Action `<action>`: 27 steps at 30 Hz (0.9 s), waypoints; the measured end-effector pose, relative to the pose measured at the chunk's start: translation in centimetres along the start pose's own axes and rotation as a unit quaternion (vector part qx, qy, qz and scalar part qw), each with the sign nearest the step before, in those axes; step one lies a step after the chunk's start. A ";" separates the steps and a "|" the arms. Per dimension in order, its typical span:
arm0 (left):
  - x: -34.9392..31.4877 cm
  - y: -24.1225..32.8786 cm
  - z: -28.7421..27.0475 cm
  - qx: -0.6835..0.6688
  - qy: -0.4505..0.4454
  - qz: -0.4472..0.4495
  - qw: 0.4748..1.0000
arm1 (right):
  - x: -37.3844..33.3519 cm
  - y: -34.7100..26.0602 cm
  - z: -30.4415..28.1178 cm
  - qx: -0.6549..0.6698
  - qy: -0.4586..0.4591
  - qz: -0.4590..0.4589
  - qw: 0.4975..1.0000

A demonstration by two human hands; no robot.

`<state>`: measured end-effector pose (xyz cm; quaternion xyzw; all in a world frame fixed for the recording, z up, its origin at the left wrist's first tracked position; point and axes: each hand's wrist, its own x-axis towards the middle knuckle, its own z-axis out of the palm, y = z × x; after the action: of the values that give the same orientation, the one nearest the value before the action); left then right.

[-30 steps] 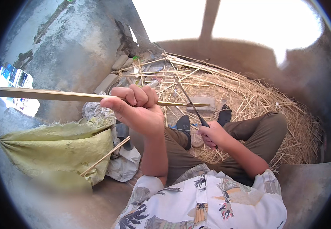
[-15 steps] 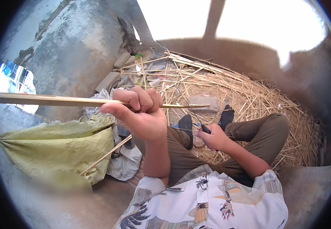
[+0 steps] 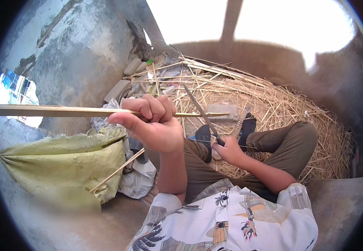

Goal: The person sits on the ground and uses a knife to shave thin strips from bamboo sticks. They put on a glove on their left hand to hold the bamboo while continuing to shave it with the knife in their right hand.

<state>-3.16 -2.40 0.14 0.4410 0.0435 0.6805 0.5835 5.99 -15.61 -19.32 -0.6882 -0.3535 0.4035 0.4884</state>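
Slumped yellow-green woven sack (image 3: 60, 161), lower left

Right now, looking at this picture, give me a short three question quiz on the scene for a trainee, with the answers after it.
1. True or false: the left hand holds the long bamboo strip level, pointing off to the person's left.
2. What does the right hand grip? A) a hammer B) a knife C) a brush
3. Fill in: the green woven sack lies to the person's ____ side.

Key
1. True: the fingers wrap round the strip, which runs roughly level.
2. B: the knife has a dark handle, and its blade slants up toward the straw pile.
3. Left, beside the white plastic bag.
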 end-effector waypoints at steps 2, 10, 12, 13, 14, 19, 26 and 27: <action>0.1 0.0 0.0 -0.001 -0.002 0.003 1.000 | 0.0 -0.3 0.0 0.017 -0.009 0.036 0.999; 0.5 0.9 -0.4 0.000 0.009 0.024 1.000 | -0.8 -2.2 -1.9 0.242 -0.164 0.095 0.952; 0.4 1.2 -0.4 -0.003 0.017 0.027 0.999 | -0.7 -1.6 -2.3 0.303 -0.233 0.103 0.918; 0.2 1.3 -0.4 -0.003 0.007 0.027 1.000 | -0.5 -1.3 -2.6 0.344 -0.277 0.114 0.890; 0.0 1.5 -0.3 -0.003 -0.003 0.027 1.000 | -0.4 -1.1 -2.7 0.384 -0.320 0.124 0.857; -0.2 1.7 -0.4 -0.016 -0.045 0.024 0.999 | -0.7 -2.3 -3.9 0.536 -0.355 0.164 0.748; 0.1 1.9 -0.2 0.002 -0.013 0.038 0.999 | -1.9 -4.0 -3.1 0.057 0.008 -0.175 0.983; 0.0 1.8 0.0 0.004 -0.016 0.040 0.999 | -2.0 -4.0 -3.2 -0.066 0.043 -0.201 0.976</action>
<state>-4.52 -2.98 1.10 0.4553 0.0191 0.6958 0.5551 7.64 -17.54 -14.47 -0.6503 -0.4892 0.2426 0.5281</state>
